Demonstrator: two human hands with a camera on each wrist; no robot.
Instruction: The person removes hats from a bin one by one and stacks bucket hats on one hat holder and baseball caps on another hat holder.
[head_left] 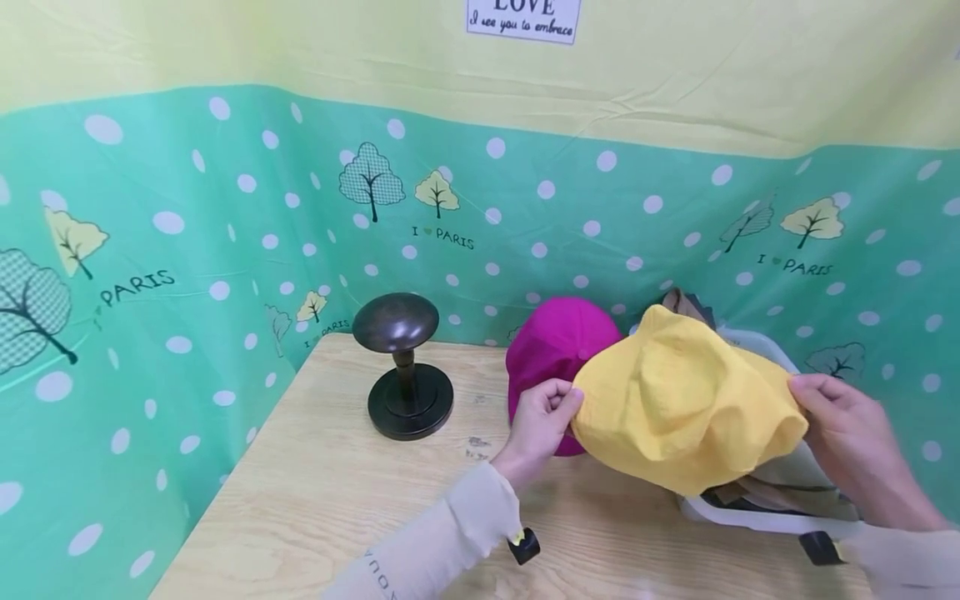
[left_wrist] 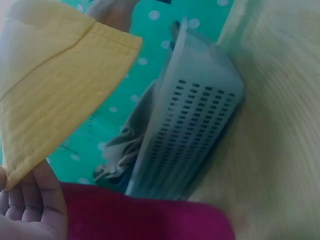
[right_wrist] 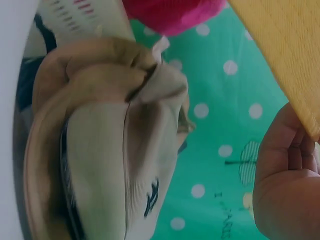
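Observation:
A yellow bucket hat [head_left: 682, 400] is stretched between my two hands, above the table and in front of the basket. My left hand [head_left: 542, 425] pinches the left edge of its brim between thumb and fingers. On the opposite side my right hand [head_left: 855, 433] pinches the brim's right edge. In the left wrist view, the stitched brim [left_wrist: 65, 105] rises from the left hand [left_wrist: 35, 200]. The right wrist view has the right hand [right_wrist: 287, 175] at the brim's corner. Behind the yellow hat, a magenta cap [head_left: 558, 342] sits on the table, partly hidden.
A dark hat stand [head_left: 405, 367] with a rounded top stands at the table's back left. The white perforated basket [left_wrist: 195, 115] at the right holds beige and brown hats [right_wrist: 105, 135]. Polka-dot green cloth [head_left: 247, 208] hangs behind and along the left of the wooden table [head_left: 300, 500].

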